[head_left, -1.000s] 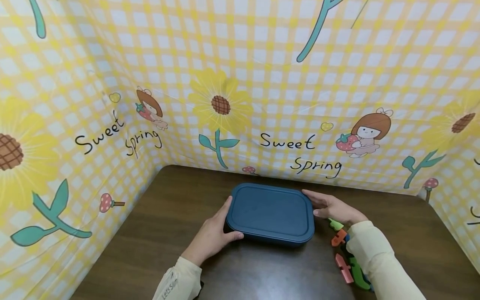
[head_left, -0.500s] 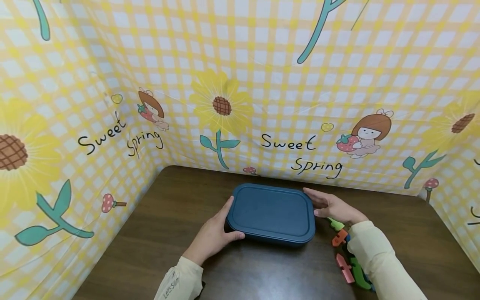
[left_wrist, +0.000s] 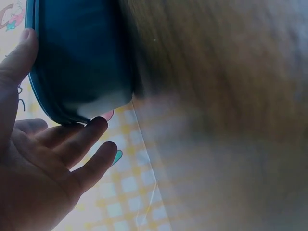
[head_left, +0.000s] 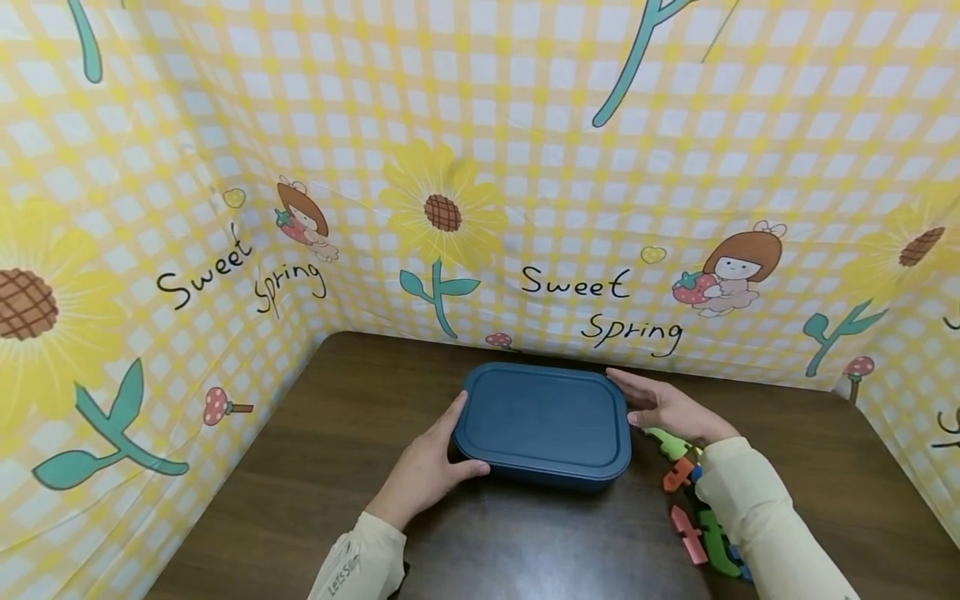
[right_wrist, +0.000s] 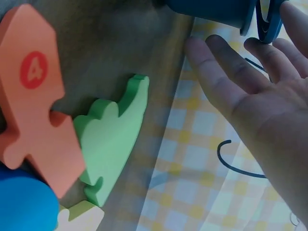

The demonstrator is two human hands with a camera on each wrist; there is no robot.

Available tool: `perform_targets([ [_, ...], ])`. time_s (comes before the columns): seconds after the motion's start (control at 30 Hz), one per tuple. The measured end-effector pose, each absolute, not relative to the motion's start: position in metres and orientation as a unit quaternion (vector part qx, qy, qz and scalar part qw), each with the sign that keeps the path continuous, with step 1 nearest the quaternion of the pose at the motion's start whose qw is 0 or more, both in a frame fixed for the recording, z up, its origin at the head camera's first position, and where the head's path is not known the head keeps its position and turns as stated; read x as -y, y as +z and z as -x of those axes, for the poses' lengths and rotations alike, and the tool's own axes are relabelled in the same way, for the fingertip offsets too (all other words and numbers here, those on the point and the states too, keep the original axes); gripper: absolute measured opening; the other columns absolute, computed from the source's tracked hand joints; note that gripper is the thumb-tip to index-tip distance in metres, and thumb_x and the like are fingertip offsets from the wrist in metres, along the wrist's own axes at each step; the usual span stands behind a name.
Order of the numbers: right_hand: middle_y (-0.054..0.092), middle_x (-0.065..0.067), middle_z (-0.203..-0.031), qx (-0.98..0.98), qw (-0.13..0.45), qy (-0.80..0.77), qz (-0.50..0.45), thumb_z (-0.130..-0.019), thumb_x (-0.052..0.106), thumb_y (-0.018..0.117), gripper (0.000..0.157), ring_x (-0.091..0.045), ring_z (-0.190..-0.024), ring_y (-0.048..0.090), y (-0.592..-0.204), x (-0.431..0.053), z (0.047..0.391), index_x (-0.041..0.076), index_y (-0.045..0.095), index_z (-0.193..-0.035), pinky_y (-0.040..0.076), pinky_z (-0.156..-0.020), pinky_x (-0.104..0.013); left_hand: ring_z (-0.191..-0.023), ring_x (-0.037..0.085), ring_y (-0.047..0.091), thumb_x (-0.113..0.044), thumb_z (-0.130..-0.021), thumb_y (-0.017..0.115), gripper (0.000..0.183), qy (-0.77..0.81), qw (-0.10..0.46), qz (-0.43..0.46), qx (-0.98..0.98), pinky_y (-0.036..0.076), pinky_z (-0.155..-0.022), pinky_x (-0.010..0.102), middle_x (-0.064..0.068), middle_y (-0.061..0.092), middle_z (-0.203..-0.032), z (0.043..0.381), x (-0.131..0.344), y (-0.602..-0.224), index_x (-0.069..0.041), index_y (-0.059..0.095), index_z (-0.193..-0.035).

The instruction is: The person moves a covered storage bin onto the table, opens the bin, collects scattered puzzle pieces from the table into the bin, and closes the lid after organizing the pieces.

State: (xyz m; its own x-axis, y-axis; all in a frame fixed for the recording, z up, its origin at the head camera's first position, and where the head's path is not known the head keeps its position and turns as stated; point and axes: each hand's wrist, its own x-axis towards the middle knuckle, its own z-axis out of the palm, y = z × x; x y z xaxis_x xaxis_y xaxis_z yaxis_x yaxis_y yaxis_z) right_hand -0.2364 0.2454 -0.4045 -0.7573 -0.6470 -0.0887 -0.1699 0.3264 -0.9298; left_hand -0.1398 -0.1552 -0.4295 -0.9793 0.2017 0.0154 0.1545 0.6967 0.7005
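Note:
A dark blue rectangular food container stands on the table, its flat lid on top. My left hand holds the container's left end, thumb round the front corner and fingers along the side. In the left wrist view, the thumb lies against the lid's rim and fingertips touch the end below. My right hand holds the lid at its far right corner between thumb and fingers. In the right wrist view, a narrow gap shows between the lid's edge and the container's rim. The inside is hidden.
Right of the container, partly under my right forearm, lie several coloured puzzle pieces: a light green one, an orange one marked 4, a pink one and a green one. A yellow checked cloth surrounds the dark wooden table.
My right hand has risen slightly, and the lid's right end has shifted a little with it. More of the light green piece shows. My left hand stays in place.

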Motion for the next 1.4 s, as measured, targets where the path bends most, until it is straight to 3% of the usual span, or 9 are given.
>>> perform_targets([
  [0.27,0.013,-0.023,-0.165,-0.783,0.215,-0.516,0.275,-0.102,0.006,0.060,0.075,-0.044,-0.148,0.015,-0.389,-0.241,0.233,0.007,0.017,-0.163,0.045,-0.098,-0.024,-0.138,0.036,0.043,-0.055,-0.081,0.080,0.107,0.383,0.023,-0.095,-0.919,0.040,-0.105,0.057,0.005,0.030,-0.163,0.138,0.160,-0.426,-0.038,0.014,-0.163],
  [0.57,0.012,-0.021,-0.166,-0.732,0.233,-0.574,0.285,-0.103,0.007,0.059,0.075,-0.032,-0.141,0.039,-0.376,-0.235,0.230,0.012,0.015,-0.164,0.049,-0.099,-0.038,-0.140,0.035,0.042,-0.053,-0.082,0.081,0.106,0.408,0.013,-0.098,-0.908,0.040,-0.105,0.058,-0.001,0.027,-0.163,0.135,0.176,-0.417,-0.044,0.012,-0.162],
  [0.67,0.013,-0.016,-0.167,-0.741,0.210,-0.566,0.295,-0.102,0.008,0.060,0.074,-0.026,-0.145,0.032,-0.371,-0.230,0.227,0.015,0.019,-0.164,0.048,-0.099,-0.034,-0.142,0.035,0.038,-0.054,-0.081,0.081,0.106,0.421,0.007,-0.107,-0.901,0.038,-0.105,0.060,-0.001,0.026,-0.163,0.135,0.185,-0.412,-0.045,0.012,-0.161],
  [0.8,0.019,-0.013,-0.166,-0.767,0.158,-0.539,0.309,-0.101,0.011,0.063,0.072,-0.028,-0.149,0.022,-0.360,-0.222,0.217,0.014,0.024,-0.163,0.047,-0.098,-0.026,-0.142,0.034,0.038,-0.053,-0.082,0.081,0.106,0.430,-0.005,-0.128,-0.894,0.037,-0.105,0.062,0.000,0.029,-0.163,0.135,0.200,-0.406,-0.046,0.011,-0.161],
  [0.93,0.025,-0.009,-0.165,-0.776,0.131,-0.536,0.304,-0.100,0.012,0.065,0.072,-0.032,-0.149,0.024,-0.347,-0.213,0.205,0.018,0.028,-0.162,0.051,-0.094,-0.030,-0.138,0.034,0.044,-0.052,-0.081,0.082,0.105,0.436,-0.024,-0.149,-0.887,0.036,-0.104,0.064,-0.001,0.034,-0.161,0.132,0.214,-0.402,-0.049,0.012,-0.160],
  [1.1,0.032,-0.007,-0.162,-0.793,0.109,-0.520,0.299,-0.096,0.013,0.071,0.074,-0.038,-0.141,0.037,-0.334,-0.206,0.188,0.022,0.035,-0.160,0.055,-0.087,-0.039,-0.139,0.034,0.042,-0.050,-0.081,0.083,0.105,0.439,-0.037,-0.175,-0.880,0.034,-0.104,0.065,-0.003,0.036,-0.160,0.125,0.228,-0.396,-0.047,0.015,-0.161],
  [1.2,0.038,-0.005,-0.159,-0.798,0.096,-0.503,0.316,-0.094,0.012,0.074,0.077,-0.029,-0.136,0.046,-0.328,-0.206,0.179,0.023,0.036,-0.159,0.053,-0.091,-0.039,-0.142,0.031,0.038,-0.043,-0.082,0.085,0.105,0.440,-0.036,-0.193,-0.876,0.033,-0.106,0.065,-0.003,0.036,-0.160,0.121,0.233,-0.393,-0.045,0.015,-0.161],
  [1.33,0.042,-0.002,-0.157,-0.785,0.100,-0.500,0.353,-0.090,0.012,0.078,0.084,-0.017,-0.133,0.051,-0.321,-0.204,0.164,0.027,0.034,-0.160,0.050,-0.097,-0.039,-0.139,0.027,0.044,-0.035,-0.085,0.085,0.106,0.450,-0.034,-0.227,-0.863,0.033,-0.106,0.064,-0.005,0.036,-0.160,0.116,0.238,-0.390,-0.040,0.013,-0.163],
  [1.4,0.042,-0.003,-0.157,-0.776,0.106,-0.500,0.369,-0.087,0.015,0.081,0.088,-0.018,-0.132,0.052,-0.318,-0.202,0.153,0.027,0.033,-0.160,0.050,-0.098,-0.038,-0.135,0.025,0.048,-0.031,-0.087,0.083,0.106,0.453,-0.036,-0.251,-0.855,0.035,-0.105,0.063,-0.006,0.035,-0.161,0.113,0.240,-0.389,-0.035,0.010,-0.164],
])
